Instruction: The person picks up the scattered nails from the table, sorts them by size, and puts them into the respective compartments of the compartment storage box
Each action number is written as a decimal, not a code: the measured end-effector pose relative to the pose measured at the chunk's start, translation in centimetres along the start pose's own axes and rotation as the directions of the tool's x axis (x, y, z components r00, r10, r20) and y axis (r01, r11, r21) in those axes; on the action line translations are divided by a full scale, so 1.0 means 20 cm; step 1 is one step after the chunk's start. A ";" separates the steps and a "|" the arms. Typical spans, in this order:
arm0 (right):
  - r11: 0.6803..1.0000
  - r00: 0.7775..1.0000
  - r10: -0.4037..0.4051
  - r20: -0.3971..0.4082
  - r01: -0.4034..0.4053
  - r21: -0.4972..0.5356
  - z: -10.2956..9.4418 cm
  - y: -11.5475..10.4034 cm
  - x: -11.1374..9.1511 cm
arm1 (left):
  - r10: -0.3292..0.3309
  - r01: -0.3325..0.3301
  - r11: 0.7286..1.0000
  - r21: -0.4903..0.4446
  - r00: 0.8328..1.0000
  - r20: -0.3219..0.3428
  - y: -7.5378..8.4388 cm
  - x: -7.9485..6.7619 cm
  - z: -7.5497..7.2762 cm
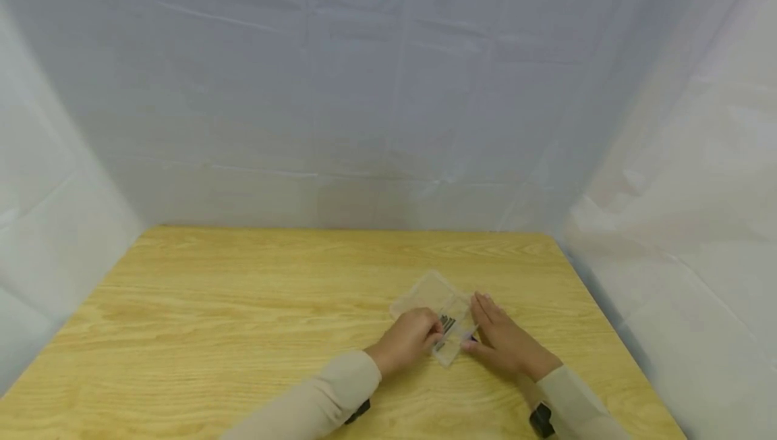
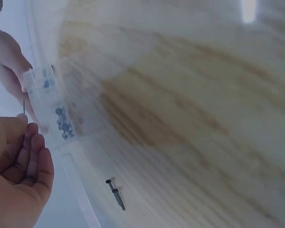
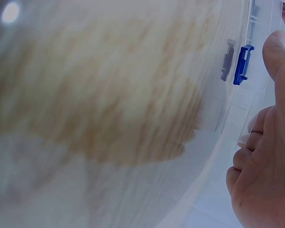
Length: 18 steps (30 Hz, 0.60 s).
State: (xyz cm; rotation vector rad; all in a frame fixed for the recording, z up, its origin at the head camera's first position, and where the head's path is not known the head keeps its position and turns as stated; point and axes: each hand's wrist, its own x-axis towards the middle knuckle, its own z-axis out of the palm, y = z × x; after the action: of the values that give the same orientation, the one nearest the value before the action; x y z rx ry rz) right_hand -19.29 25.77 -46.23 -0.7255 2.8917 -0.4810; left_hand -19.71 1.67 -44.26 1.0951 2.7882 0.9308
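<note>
A clear plastic compartment box (image 1: 448,356) lies on the wooden table with its lid (image 1: 429,286) swung back. Several dark screws (image 1: 446,322) sit in one compartment; their round heads show in the left wrist view. My left hand (image 1: 408,339) is over the box's near left side, a thin screw (image 2: 23,105) pinched between thumb and fingertip. Along the right side of the box, my right hand (image 1: 506,342) rests with its fingers extended, steadying nothing else. A blue latch (image 3: 243,65) shows on the box near the right thumb.
Two dark screws (image 2: 116,194) lie outside the box in the left wrist view. The wooden table (image 1: 212,305) stretches far to the left of the hands. White sheeting (image 1: 376,89) hangs behind it and along both sides.
</note>
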 end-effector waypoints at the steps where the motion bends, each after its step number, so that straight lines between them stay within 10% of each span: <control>1: 1.000 1.000 0.003 0.001 -0.003 0.004 0.00 0.00 0.00 | 0.004 -0.004 1.000 0.011 1.000 -0.001 0.01 0.00 0.00; 18: 1.000 1.000 -0.007 0.007 0.007 0.016 -0.01 -0.01 0.00 | 0.056 -0.056 0.994 0.096 0.998 -0.001 0.02 0.00 0.02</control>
State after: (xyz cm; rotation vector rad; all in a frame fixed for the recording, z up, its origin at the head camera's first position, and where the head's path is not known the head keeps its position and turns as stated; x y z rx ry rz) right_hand -19.27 25.67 -46.00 -0.7337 2.8764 -0.5003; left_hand -19.24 2.10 -44.33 1.1911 2.8463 0.8111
